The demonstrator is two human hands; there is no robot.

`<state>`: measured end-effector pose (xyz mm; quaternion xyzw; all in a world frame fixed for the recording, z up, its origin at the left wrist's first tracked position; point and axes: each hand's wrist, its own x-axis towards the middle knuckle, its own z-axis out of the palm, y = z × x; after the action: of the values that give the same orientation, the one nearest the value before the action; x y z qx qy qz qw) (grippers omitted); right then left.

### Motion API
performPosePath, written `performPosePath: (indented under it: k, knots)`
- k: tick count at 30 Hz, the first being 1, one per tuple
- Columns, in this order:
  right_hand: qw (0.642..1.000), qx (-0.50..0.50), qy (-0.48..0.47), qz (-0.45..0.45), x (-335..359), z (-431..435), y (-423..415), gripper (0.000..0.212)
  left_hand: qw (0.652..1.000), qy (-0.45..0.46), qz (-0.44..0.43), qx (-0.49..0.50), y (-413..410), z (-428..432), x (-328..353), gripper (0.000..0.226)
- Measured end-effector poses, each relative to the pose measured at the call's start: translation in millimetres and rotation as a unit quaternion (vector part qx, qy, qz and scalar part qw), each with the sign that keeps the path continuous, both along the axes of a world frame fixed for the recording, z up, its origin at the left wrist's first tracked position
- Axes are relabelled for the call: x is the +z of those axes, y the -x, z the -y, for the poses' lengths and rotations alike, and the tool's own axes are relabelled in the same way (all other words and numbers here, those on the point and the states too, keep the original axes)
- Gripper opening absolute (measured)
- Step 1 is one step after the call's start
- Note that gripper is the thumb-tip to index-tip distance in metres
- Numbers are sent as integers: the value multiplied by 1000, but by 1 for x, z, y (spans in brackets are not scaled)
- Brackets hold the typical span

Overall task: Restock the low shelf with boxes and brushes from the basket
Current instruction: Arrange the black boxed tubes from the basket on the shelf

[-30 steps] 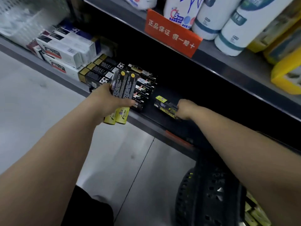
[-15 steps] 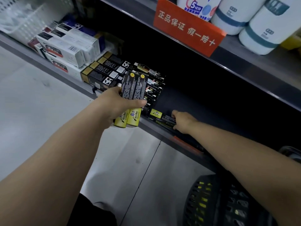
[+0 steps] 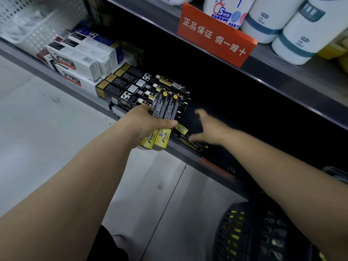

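Black-and-yellow cardboard boxes (image 3: 164,113), two together, are clasped at a tilt in the left hand (image 3: 143,122) at the front edge of the dark low shelf (image 3: 180,153).
Right hand (image 3: 210,127) is spread and holds nothing, just above a third matching box (image 3: 190,141) lying beside the grip. The pair's lower ends overhang the floor (image 3: 56,147), so a loosened thumb could drop them.

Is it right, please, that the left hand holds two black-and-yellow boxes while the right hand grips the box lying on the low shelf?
Not quite: the head view shows the right hand hovering, fingers spread, above the box on the low shelf, not gripping it. The left hand does hold two black-and-yellow boxes.
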<state>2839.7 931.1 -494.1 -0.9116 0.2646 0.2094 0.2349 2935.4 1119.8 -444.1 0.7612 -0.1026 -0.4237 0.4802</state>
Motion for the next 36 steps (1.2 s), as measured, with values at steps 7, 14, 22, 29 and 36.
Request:
performPosePath:
  k: [7, 14, 22, 29, 36]
  knots:
    - [949, 208, 2, 238, 69, -25, -9, 86, 996, 2, -78, -37, 4, -4, 11, 64]
    - [976, 146, 47, 153, 58, 1, 16, 50, 986, 41, -144, 70, -1, -3, 12, 35]
    - [962, 7, 206, -178, -18, 35, 19, 48, 989, -31, -102, 106, -1, 6, 3, 25]
    - [987, 6, 51, -151, -51, 23, 9, 69, 995, -17, -62, 71, -4, 9, -5, 51]
    - [989, 68, 54, -123, -53, 15, 10, 81, 996, -16, -58, 66, -3, 18, -8, 17]
